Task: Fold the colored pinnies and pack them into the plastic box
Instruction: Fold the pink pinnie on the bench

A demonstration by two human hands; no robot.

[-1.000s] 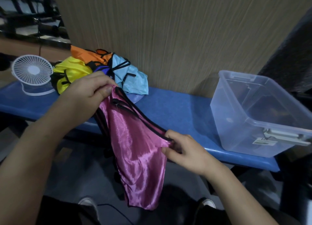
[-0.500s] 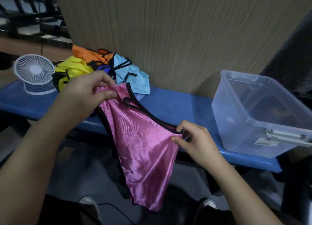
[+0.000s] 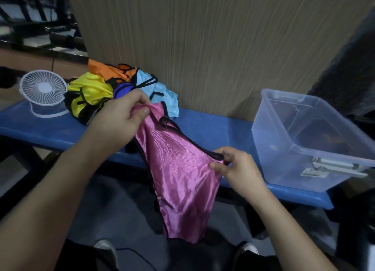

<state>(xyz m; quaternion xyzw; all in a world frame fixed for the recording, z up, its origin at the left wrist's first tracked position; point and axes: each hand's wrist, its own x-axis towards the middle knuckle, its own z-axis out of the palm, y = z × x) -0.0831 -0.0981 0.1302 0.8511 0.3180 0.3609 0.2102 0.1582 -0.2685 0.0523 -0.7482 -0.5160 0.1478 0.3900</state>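
Note:
A shiny pink pinny (image 3: 178, 169) with black trim hangs in front of the blue bench (image 3: 213, 128). My left hand (image 3: 119, 118) pinches its upper left corner. My right hand (image 3: 237, 169) pinches its right edge, lower down. The cloth is stretched between them and its bottom dangles below bench level. A heap of pinnies lies on the bench behind my left hand: yellow (image 3: 91, 92), orange (image 3: 107, 69), light blue (image 3: 162, 92) and purple (image 3: 123, 88). The clear plastic box (image 3: 308, 140) stands on the bench's right end with nothing in it.
A small white desk fan (image 3: 43, 92) stands on the bench's left end beside the pinny heap. A wood-grain wall panel (image 3: 203, 37) rises right behind the bench. My shoes (image 3: 105, 248) and the floor show below.
Both hands have spread the pink pinny wider. My right hand moved right and a little up along the edge, and the cloth now hangs flatter.

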